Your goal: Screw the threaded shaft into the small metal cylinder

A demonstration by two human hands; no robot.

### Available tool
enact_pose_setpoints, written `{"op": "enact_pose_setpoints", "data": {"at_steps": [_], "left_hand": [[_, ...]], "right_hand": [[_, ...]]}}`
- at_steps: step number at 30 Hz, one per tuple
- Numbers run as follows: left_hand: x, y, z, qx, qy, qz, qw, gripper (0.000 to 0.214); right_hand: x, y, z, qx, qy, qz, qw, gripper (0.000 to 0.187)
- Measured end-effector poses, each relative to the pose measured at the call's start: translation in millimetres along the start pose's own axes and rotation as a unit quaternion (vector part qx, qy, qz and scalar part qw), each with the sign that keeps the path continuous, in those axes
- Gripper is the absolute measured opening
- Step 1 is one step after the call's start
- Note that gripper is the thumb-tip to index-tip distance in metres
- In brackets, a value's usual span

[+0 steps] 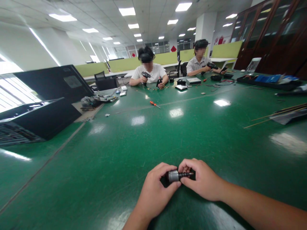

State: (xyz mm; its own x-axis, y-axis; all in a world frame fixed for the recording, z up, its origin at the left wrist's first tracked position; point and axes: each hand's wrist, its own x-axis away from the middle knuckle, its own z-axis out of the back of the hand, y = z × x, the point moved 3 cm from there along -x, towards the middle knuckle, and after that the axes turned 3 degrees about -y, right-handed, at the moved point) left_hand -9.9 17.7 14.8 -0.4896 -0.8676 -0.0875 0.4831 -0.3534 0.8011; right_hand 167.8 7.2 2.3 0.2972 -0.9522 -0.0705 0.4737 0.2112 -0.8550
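Note:
Near the front of the green table, my left hand point(157, 185) is wrapped round a short silver-and-black cylindrical part point(173, 176). A thin, dark, stepped shaft point(184, 174) extends from its right end; the exact kind of part cannot be made out. My right hand point(201, 179) curls in from the right, with thumb and fingers closed about the shaft where it meets the cylinder. The shaft's tip shows in the hollow of that hand. My left fingers and palm hide the cylinder's left end.
An orange-handled screwdriver point(153, 103) lies farther up the green table point(124, 143). Open black cases point(48, 118) stand at left, beside loose electronic parts point(96, 100). Across the table sit two people point(150, 75) holding power drills. Thin rods point(275, 116) and a tool tray point(266, 81) lie at right.

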Motion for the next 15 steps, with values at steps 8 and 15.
{"op": "enact_pose_setpoints", "data": {"at_steps": [8, 15], "left_hand": [[-1.8, 0.9, -0.1, 0.0, -0.001, 0.008, 1.0, 0.024], [-2.4, -1.0, -0.4, -0.001, -0.001, 0.006, 1.0, 0.026]], "right_hand": [[-1.0, 0.7, -0.7, 0.0, -0.004, -0.001, 1.0, 0.018], [-0.5, 0.3, -1.1, -0.002, -0.002, 0.001, 1.0, 0.018]]}}
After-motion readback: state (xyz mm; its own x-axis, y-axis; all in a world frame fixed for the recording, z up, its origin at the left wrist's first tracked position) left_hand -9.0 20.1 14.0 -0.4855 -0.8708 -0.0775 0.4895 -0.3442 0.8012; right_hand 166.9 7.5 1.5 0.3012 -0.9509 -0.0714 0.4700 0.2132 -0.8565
